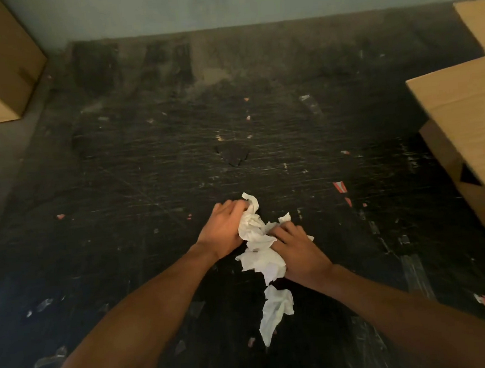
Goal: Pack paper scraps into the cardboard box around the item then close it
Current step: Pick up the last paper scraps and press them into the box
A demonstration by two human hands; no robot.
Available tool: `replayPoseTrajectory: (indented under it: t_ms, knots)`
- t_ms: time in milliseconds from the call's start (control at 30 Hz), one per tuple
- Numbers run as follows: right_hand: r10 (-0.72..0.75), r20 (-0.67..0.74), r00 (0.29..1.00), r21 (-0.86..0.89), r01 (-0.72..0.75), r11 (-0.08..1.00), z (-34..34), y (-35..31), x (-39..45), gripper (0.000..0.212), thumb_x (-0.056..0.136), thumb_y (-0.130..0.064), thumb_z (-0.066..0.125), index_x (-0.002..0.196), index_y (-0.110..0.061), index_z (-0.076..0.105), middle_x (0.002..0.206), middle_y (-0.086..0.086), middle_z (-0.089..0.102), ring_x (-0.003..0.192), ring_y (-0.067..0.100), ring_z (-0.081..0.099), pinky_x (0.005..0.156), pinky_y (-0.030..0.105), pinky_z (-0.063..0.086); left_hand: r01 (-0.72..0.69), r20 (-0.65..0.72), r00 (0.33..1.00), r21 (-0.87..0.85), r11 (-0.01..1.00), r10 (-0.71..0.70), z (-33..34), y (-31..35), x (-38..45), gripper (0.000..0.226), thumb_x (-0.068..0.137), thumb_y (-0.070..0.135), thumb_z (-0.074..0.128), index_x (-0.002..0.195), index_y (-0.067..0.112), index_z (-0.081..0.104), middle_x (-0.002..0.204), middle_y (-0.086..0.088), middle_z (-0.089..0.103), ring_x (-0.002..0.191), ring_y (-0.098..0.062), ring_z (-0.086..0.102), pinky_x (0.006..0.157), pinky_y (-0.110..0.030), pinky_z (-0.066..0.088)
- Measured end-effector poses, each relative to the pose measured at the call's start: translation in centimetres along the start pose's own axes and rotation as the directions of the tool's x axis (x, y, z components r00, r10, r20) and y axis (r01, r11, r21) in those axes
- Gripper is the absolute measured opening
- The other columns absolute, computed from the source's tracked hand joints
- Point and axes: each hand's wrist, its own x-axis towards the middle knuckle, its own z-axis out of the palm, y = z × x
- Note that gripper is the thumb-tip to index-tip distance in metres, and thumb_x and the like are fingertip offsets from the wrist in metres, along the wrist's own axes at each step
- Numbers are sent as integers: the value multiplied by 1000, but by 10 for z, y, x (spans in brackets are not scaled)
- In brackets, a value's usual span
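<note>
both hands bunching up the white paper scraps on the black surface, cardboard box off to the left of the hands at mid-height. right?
Not quite. In the head view the cardboard box sits to the right, not left. Both the left hand and right hand are bunching the white paper scraps on the black surface.

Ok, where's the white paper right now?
Head view, low centre: the crumpled white paper is bunched between the left hand and right hand over the dark floor.

The paper scraps (257, 240) are white. The desk (175, 160) is black, scratched and flecked pale. The cardboard boxes (468, 113) are tan.
</note>
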Motion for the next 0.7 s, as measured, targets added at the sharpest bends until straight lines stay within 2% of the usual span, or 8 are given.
replayPoseTrajectory:
  t_ms: [133,233,333,433,500,567,633,700]
  knots:
    - [-49,87,995,-11,50,999,-11,6,11,59,80,-26,72,132,-17,47,137,8,46,126,27,42,105,41,40,106,-20,994,-115,988,-109,-5,-2,5,66,85,25,72,141,19,37,136,-11,52,124,-26,47,104,-33,36]
    - [59,137,989,141,-78,987,-29,17,17,59,83,-23,70,134,-21,40,138,3,39,125,20,43,104,35,40,192,-52,978,-120,974,-200,-19,-12,20,64,84,15,72,140,15,42,134,-12,55,125,-25,52,106,-36,42]
    - [203,87,975,310,-220,925,-50,31,18,56,81,-16,72,129,-20,43,133,0,43,120,18,51,99,33,45,212,-148,962,-112,971,-228,-39,-21,44,56,83,10,71,135,9,50,129,-13,60,120,-27,56,105,-37,44]
    - [208,93,974,451,-227,863,-62,29,9,59,80,-18,75,129,-27,44,131,-6,47,118,9,51,101,31,46,196,-194,958,-88,977,-210,-54,-32,81,49,83,12,71,129,5,55,122,-17,62,115,-31,57,101,-39,44]
    - [78,129,989,501,-133,855,-62,19,-2,73,81,-29,73,140,-39,31,135,-10,44,120,4,48,104,30,43,173,-194,964,-60,983,-181,-57,-39,107,47,84,18,70,127,4,57,120,-18,62,113,-34,56,99,-40,43]
    - [-128,174,976,443,38,896,-56,7,-14,83,84,-43,64,148,-42,12,141,-5,42,125,9,47,107,27,38,160,-158,974,-26,987,-162,-53,-42,128,47,86,24,69,126,4,58,121,-18,61,115,-36,54,100,-38,38]
    - [-357,210,910,325,279,904,-46,2,-21,85,87,-45,58,152,-34,5,138,5,46,121,20,50,103,34,42,168,-86,982,23,986,-165,-44,-42,143,49,88,31,66,129,7,57,129,-17,53,123,-36,45,105,-38,33]
    - [-519,293,803,240,464,853,-39,0,-22,88,87,-37,63,153,-29,6,125,8,49,106,23,55,88,37,48,167,-27,986,61,984,-166,-36,-42,150,52,89,36,64,134,12,55,144,-13,42,134,-35,34,111,-43,30]
